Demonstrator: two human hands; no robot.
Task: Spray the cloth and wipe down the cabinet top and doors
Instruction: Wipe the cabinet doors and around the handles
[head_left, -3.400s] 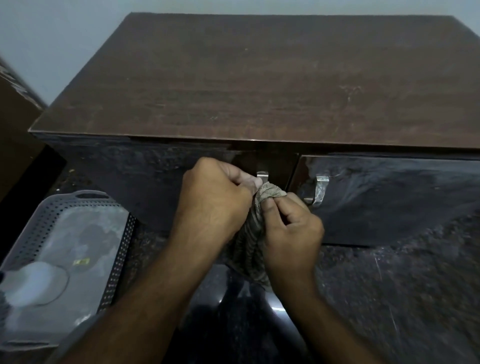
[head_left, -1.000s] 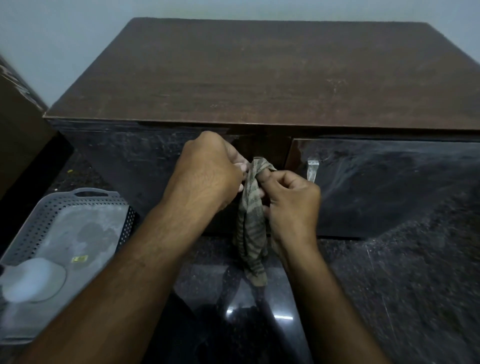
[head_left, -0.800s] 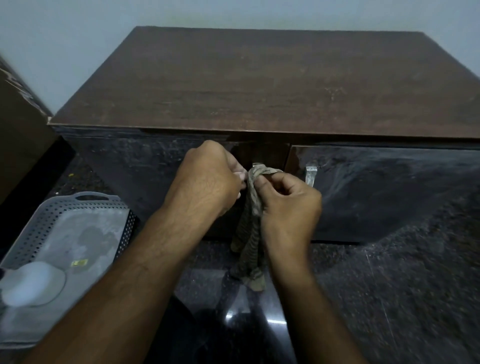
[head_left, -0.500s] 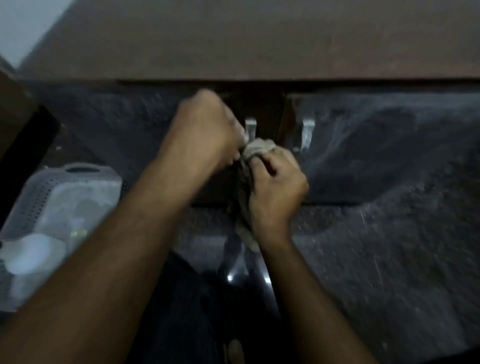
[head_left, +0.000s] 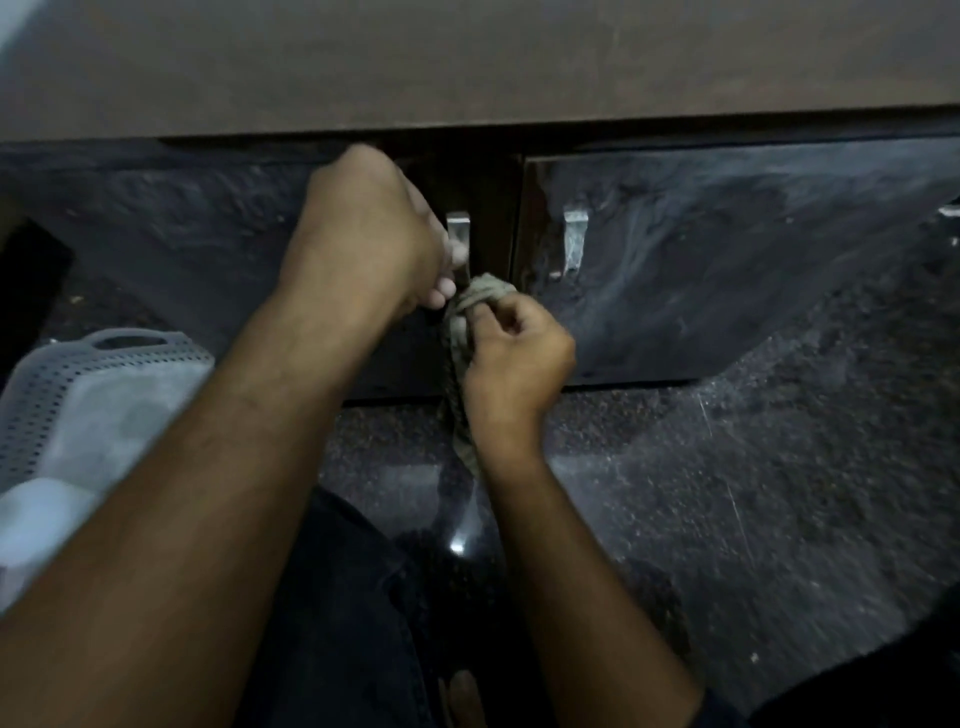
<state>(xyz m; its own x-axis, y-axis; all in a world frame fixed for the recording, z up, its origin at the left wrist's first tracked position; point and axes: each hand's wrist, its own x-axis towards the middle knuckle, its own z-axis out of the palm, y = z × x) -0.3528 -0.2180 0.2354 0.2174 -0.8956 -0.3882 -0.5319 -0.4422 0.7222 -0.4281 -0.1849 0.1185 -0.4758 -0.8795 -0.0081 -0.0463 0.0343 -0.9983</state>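
A low dark-brown cabinet fills the upper view, with its wooden top (head_left: 467, 62) and two glossy dark doors, left door (head_left: 171, 234) and right door (head_left: 727, 249). Each door has a metal handle: left handle (head_left: 458, 228), right handle (head_left: 574, 239). A striped grey-brown cloth (head_left: 460, 332) hangs twisted in front of the gap between the doors. My right hand (head_left: 519, 348) pinches its upper end. My left hand (head_left: 369, 234) is closed beside the left handle, its fingertips touching the cloth's top. No spray bottle shows.
A pale perforated plastic basket (head_left: 78, 374) with white contents sits on the floor at the left. The floor (head_left: 727, 493) is dark speckled polished stone. My dark trouser leg (head_left: 337, 623) lies at the bottom centre.
The view has tilted down and come closer, so less of the cabinet top shows. Both hands have stayed on the cloth and shifted lower, below the top of the left handle.
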